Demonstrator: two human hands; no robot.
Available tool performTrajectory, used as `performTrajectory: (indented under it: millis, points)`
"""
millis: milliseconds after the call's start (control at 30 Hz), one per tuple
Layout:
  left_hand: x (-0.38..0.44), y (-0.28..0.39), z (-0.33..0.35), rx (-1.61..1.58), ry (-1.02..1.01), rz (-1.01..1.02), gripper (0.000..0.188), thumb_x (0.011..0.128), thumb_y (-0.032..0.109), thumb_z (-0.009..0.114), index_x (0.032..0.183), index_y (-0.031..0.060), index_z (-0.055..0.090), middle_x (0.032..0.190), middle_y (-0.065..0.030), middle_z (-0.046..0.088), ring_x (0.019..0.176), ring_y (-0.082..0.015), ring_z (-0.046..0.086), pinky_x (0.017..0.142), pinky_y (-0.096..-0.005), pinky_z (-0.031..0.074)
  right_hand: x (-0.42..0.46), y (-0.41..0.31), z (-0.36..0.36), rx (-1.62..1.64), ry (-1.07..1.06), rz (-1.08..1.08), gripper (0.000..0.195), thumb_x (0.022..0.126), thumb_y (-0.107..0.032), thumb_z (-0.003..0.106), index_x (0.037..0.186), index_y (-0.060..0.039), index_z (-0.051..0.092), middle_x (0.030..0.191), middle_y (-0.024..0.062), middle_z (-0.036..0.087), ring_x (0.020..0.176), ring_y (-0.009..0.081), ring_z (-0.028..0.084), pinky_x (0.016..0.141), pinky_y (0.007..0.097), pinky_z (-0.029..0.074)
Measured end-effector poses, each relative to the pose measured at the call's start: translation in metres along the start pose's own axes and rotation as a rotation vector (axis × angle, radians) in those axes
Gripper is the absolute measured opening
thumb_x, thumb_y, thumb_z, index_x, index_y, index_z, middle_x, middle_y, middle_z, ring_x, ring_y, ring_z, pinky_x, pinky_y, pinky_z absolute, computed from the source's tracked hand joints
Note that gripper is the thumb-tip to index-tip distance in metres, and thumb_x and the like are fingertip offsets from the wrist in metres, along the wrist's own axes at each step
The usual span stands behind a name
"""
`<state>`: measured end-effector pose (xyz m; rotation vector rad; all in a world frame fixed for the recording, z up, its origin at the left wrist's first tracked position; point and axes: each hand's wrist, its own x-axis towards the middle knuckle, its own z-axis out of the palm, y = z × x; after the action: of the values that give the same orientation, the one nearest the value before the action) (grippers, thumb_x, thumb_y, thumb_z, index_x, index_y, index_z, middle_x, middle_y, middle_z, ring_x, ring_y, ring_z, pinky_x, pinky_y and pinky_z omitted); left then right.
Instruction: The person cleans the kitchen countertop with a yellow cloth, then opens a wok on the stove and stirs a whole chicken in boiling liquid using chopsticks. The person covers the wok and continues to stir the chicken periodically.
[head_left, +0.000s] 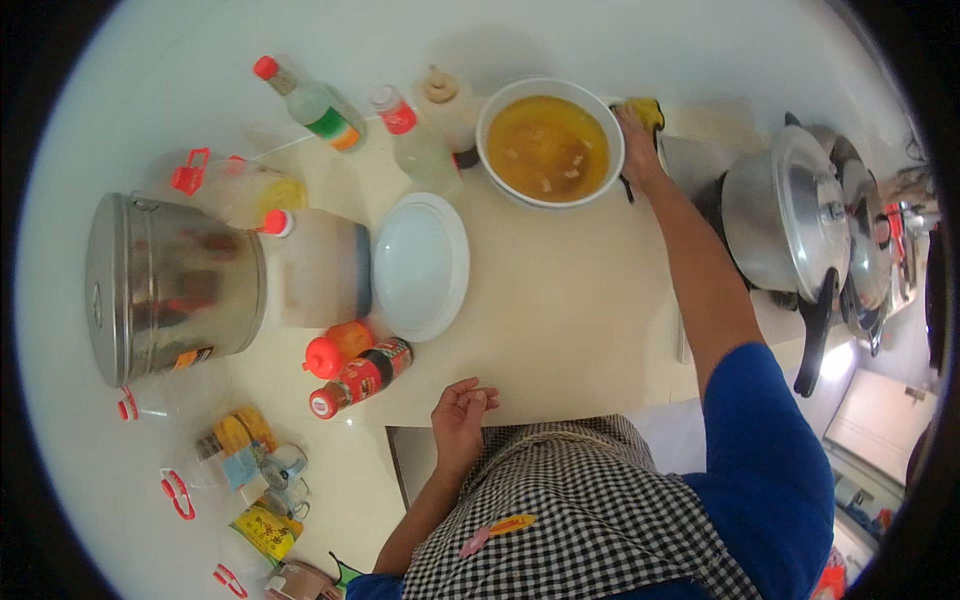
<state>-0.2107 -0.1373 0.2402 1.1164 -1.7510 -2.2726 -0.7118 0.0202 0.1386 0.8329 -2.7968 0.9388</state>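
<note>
My right hand (638, 146) reaches to the back of the counter, just right of a white bowl (486, 169) of yellowish liquid with several pale bits in it. Under its fingers is a yellow cloth with black trim (648, 112), partly covered by the hand. My left hand (459, 420) hangs at the counter's front edge in front of the checked apron (570, 502), its fingers loosely curled and holding nothing. An oval white plate (421, 266) lies on the counter (570, 300) left of the bowl.
Left stand a lidded metal pot (195, 285), a jug of dark liquid (322, 270), a red-labelled sauce bottle (364, 379) and an orange bottle (337, 349). Glass bottles (322, 116) line the wall. At right, a pressure cooker (784, 217) sits on the stove, its black handle (816, 337) jutting forward.
</note>
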Motion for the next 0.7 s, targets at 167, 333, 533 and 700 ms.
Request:
performTrajectory:
  millis: [167,333,533,700]
  points:
    - [0.039,0.028,0.008,-0.573,0.003,-0.214,0.049,0.100,0.037,0.048,0.126,-0.0040,0.043,0.115,-0.0234,0.062,0.089,-0.0243,0.063,0.085,-0.0381,0.050,-0.091,-0.027,-0.027,0.206,-0.086,-0.032,0.044,0.097,0.003,0.039,0.142,0.0031,0.040,0.146,0.0244,0.040,0.140,0.0368,0.033,0.117,0.0421,0.024]
    - [0.061,0.044,0.006,-0.889,0.042,-0.206,0.049,0.099,0.043,0.050,0.125,0.0009,0.045,0.118,-0.0233,0.060,0.090,-0.0244,0.062,0.086,-0.0383,0.049,-0.208,-0.090,-0.034,-0.036,-0.282,-0.266,0.050,0.094,0.002,0.037,0.145,0.0037,0.035,0.151,0.0232,0.035,0.142,0.0404,0.029,0.118,0.0477,0.020]
    - [0.086,0.028,-0.010,-0.884,0.125,-0.198,0.036,0.097,0.029,0.058,0.118,0.0009,0.050,0.106,-0.0164,0.063,0.087,-0.0231,0.063,0.080,-0.0375,0.053,-0.240,-0.181,-0.015,0.233,-0.435,-0.227,0.062,0.088,0.010,0.047,0.146,0.0031,0.027,0.156,0.0230,0.020,0.143,0.0402,0.024,0.118,0.0451,0.022]
    - [0.098,0.033,-0.004,-0.944,0.169,-0.178,0.031,0.096,0.022,0.058,0.116,-0.0003,0.052,0.103,-0.0155,0.064,0.086,-0.0242,0.064,0.078,-0.0372,0.055,-0.197,-0.220,0.024,0.307,-0.371,-0.237,0.062,0.087,0.009,0.050,0.144,0.0074,0.025,0.155,0.0268,0.017,0.142,0.0430,0.025,0.117,0.0438,0.025]
